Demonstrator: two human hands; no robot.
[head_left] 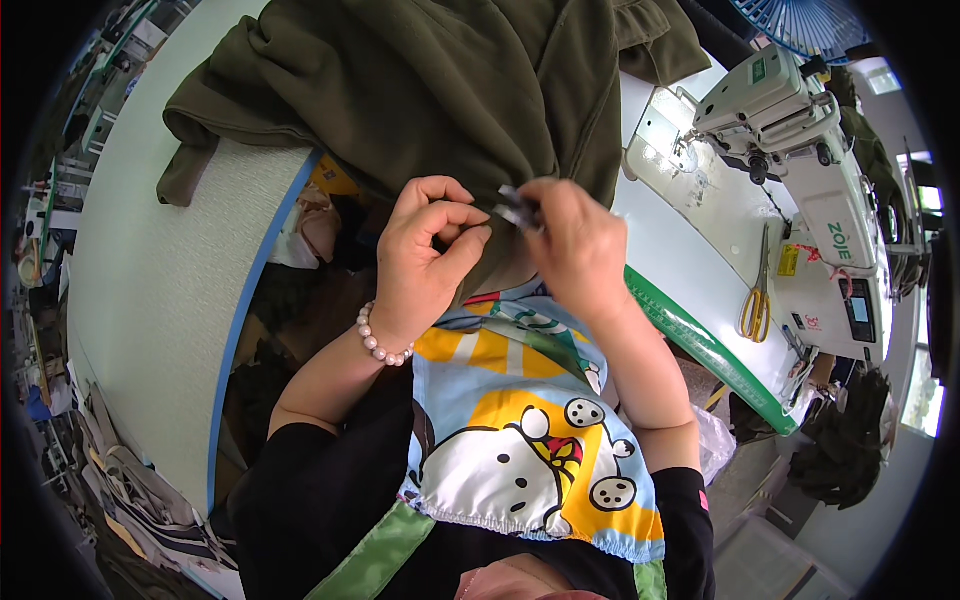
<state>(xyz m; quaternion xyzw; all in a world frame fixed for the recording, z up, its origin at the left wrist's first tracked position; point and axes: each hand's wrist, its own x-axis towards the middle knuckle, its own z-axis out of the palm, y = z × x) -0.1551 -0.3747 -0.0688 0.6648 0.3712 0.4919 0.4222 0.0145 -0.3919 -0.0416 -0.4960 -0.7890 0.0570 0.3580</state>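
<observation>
An olive-green garment (400,90) lies bunched over the table and hangs down toward my lap. My left hand (425,250), with a pearl bracelet on its wrist, is closed, thumb and fingertips pinched at the garment's near edge. Just to its right, my right hand (575,245) is closed around a small dark and silver tool (520,208), which looks like thread snips. Motion blurs the tool and the right fingers, so its exact kind is uncertain. The tool's tip is near the left fingertips, over the cloth.
A white sewing machine (800,170) stands at the right. Beside it lie yellow-handled scissors (757,305) and a green ruler strip (705,350) along the table edge. The pale table (150,300) with a blue edge extends left. A blue fan (800,22) is at the far right.
</observation>
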